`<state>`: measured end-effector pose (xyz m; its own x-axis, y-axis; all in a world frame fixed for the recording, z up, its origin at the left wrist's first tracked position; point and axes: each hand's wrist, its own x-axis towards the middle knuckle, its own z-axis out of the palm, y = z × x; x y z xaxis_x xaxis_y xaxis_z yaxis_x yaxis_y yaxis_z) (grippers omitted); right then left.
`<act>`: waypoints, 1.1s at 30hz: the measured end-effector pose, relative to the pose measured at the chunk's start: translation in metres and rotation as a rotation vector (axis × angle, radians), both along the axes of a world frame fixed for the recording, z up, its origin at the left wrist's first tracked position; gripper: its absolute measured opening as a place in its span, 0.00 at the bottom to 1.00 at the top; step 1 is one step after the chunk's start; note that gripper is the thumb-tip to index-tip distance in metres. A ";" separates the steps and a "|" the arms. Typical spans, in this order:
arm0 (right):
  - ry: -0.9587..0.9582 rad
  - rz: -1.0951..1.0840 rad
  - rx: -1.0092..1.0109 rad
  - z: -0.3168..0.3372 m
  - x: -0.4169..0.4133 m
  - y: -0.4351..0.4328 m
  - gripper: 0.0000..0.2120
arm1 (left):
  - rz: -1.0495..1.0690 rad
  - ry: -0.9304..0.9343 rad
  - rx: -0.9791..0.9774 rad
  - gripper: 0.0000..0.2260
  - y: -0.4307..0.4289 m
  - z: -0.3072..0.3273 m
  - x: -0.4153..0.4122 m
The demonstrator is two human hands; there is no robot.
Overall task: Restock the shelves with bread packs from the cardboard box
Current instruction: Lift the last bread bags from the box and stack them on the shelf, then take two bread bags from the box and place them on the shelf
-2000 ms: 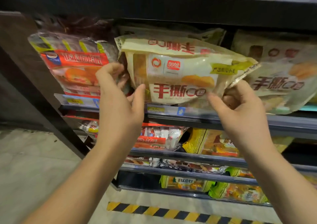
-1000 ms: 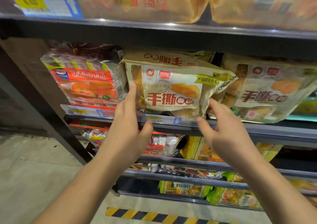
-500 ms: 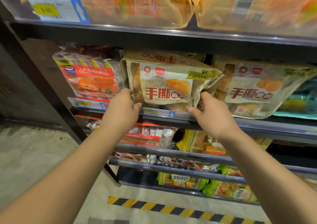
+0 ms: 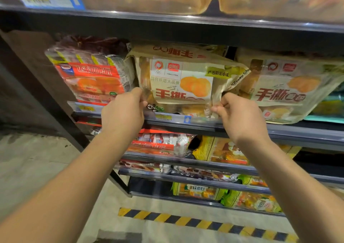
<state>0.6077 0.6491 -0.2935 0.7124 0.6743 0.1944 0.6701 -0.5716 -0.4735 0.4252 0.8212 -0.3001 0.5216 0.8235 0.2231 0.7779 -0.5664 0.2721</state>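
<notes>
Beige bread pack [image 4: 186, 79] pinched at lower corners: left hand [image 4: 122, 112], right hand [image 4: 242, 114]; fingertips hidden.

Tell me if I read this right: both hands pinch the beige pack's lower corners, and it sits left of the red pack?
Not quite. The beige pack sits right of the red pack, not left, as the head view shows. The left hand and right hand do pinch its lower corners.
</notes>
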 end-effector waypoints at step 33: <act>-0.325 0.755 -0.299 0.092 -0.142 -0.053 0.30 | -0.139 0.410 0.085 0.24 -0.146 0.098 -0.129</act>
<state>0.4659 0.5960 -0.2015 -0.0052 0.9988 0.0497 0.9955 0.0099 -0.0946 0.2966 0.6748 -0.2022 0.6853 0.7272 0.0381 0.7269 -0.6801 -0.0954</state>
